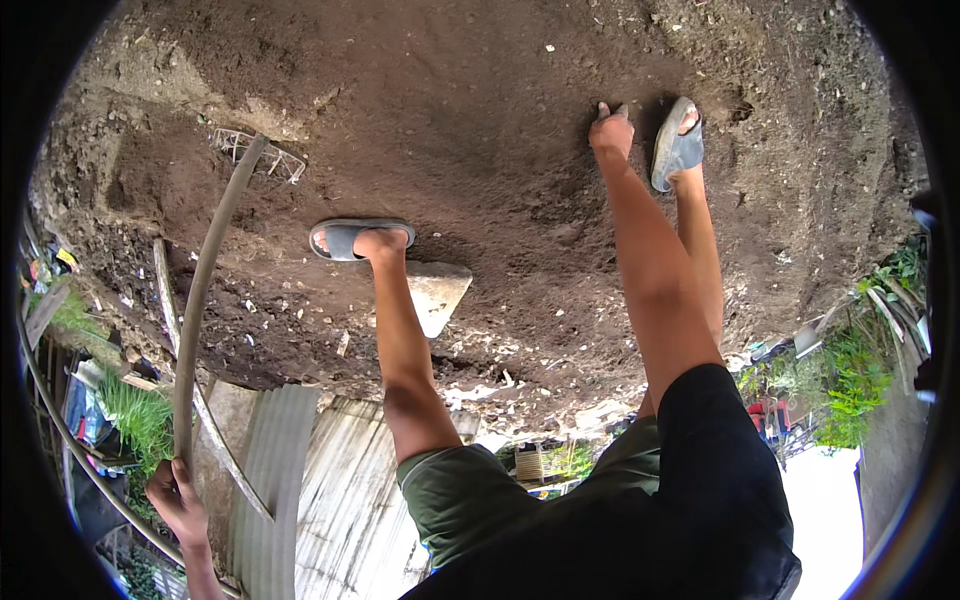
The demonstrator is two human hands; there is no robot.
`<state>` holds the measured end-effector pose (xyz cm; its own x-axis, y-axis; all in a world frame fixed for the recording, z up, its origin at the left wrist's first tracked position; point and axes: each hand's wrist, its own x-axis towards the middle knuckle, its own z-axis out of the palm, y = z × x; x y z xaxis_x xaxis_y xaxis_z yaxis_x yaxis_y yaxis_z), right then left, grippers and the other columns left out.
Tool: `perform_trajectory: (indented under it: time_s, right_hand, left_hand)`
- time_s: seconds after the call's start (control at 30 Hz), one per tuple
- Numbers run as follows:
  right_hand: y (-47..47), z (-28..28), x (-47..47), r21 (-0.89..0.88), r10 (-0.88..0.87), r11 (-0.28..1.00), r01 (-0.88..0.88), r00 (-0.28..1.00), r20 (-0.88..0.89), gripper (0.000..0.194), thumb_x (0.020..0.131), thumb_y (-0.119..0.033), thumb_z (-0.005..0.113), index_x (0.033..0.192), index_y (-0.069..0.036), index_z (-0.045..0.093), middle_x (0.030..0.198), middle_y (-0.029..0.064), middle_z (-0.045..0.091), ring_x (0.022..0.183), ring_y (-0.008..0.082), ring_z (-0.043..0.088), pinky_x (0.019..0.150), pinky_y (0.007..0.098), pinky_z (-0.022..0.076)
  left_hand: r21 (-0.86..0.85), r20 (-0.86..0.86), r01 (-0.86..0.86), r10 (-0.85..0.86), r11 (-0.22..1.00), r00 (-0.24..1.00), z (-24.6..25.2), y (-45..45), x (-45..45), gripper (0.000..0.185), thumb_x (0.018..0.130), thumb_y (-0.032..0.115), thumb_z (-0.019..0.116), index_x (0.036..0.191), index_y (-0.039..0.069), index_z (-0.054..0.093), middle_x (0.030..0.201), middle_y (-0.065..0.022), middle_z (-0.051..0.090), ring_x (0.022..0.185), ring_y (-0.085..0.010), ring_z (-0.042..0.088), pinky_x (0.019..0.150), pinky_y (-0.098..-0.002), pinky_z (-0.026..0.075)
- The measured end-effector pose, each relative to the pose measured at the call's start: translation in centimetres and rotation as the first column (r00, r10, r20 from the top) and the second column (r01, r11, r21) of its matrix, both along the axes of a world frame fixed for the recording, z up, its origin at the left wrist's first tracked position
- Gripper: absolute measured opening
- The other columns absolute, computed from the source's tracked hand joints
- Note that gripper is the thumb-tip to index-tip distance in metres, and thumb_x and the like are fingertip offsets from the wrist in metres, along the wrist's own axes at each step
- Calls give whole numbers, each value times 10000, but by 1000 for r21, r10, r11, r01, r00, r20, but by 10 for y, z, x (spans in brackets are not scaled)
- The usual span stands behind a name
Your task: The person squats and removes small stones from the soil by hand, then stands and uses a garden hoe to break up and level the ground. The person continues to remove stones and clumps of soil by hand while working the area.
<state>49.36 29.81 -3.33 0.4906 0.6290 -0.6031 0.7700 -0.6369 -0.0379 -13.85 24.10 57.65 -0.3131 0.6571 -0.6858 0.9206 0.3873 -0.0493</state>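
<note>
My left hand point(178, 499) grips the lower-pictured end of a long, slightly curved wooden pole point(202, 292). The pole's far end lies over a flattened pale lattice frame point(281, 165) on the soil. My right hand point(611, 133) reaches down to the brown dirt ground point(480, 127), just beside my right slide sandal point(679, 150). Its thumb and a finger show; the other fingers look curled, and whether they hold anything small is hidden. My left slide sandal point(360, 238) stands by a pale flat stone slab point(439, 292).
A thinner pale stick point(217, 435) leans behind the pole. Corrugated metal sheets point(270, 450) stand behind me. A raised earth bank point(165, 75) edges the far left. Green plants point(859, 397) and scattered debris border the right side.
</note>
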Motion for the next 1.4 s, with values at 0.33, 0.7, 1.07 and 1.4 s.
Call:
perform_trajectory:
  time_s: [0.33, 0.7, 1.07, 1.4]
  right_hand:
    - [15, -14, -8, -181, 174, 968, -174, 985, -18, 460, 942, -183, 590, 1299, 31, 396, 1228, 360, 597, 1135, 498, 622, 969, 524, 522]
    - [24, 59, -85, 111, -483, 721, 685, 610, -628, 522, 1066, -376, 519, 1346, 61, 571, 1161, 158, 676, 910, 233, 655, 748, 342, 540]
    - [12, 393, -486, 501, 494, 853, -149, -81, -866, 661, 989, -333, 653, 1518, -63, 363, 1481, 245, 472, 1307, 371, 552, 1052, 454, 473]
    - [-89, 335, -453, -731, -669, 673, -110, 332, -666, 885, 879, -648, 696, 1455, -57, 377, 1308, 186, 560, 1083, 311, 654, 925, 474, 550]
  left_hand:
    - [55, -63, -103, 106, 993, 992, -3, -1, 26, 508, 973, 250, 637, 581, 1, 434, 500, -94, 385, 455, -184, 312, 465, -393, 258]
    - [32, -79, -76, 78, 997, 994, 0, -11, 32, 491, 895, 410, 733, 568, 62, 617, 476, -120, 515, 433, -321, 540, 443, -422, 442]
    - [275, -146, -44, 87, 960, 986, 1, -34, 42, 482, 840, 454, 781, 567, 83, 638, 495, -102, 570, 459, -318, 603, 459, -412, 497]
    - [-65, 40, -437, 440, 897, 897, -15, -147, 114, 502, 938, 511, 647, 867, 14, 663, 603, -219, 637, 575, -436, 661, 565, -525, 540]
